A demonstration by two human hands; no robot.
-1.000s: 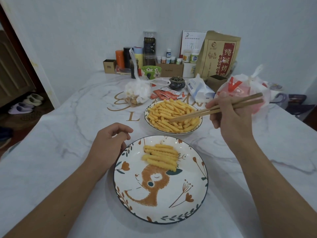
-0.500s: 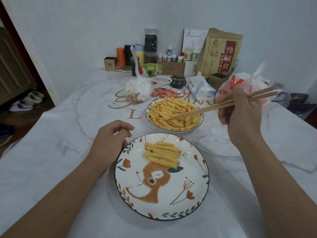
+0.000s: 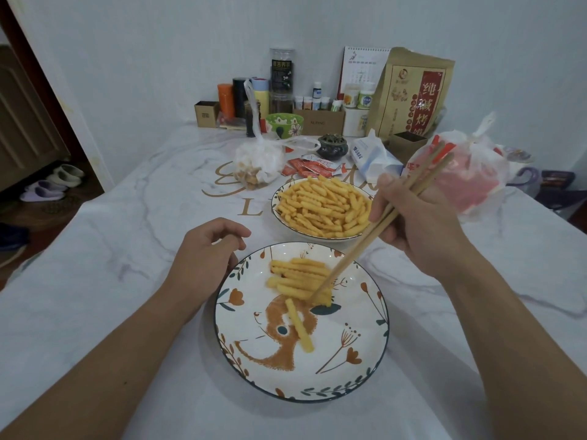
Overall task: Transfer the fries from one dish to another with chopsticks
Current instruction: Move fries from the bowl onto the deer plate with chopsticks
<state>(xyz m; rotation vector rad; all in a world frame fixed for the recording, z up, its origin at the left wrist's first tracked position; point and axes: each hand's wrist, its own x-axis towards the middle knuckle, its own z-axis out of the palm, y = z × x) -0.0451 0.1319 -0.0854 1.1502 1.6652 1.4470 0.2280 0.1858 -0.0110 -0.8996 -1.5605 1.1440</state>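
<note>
While the right hand (image 3: 422, 223) grips the chopsticks (image 3: 378, 230), their tips rest on the fries (image 3: 298, 277) piled in the near plate (image 3: 359, 385). One stray fry (image 3: 299, 325) lies lengthwise toward the person, just left of the tips; the left hand (image 3: 206, 258), loosely curled and holding nothing, rests at the rim.

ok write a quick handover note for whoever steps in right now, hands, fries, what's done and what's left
Right hand: holds the chopsticks, tips down at the fry pile on the near plate.
Left hand: loosely curled, empty, at that plate's left rim.
Done: a small pile plus one loose fry on the near plate.
Left: the far dish is still heaped with fries.
</note>
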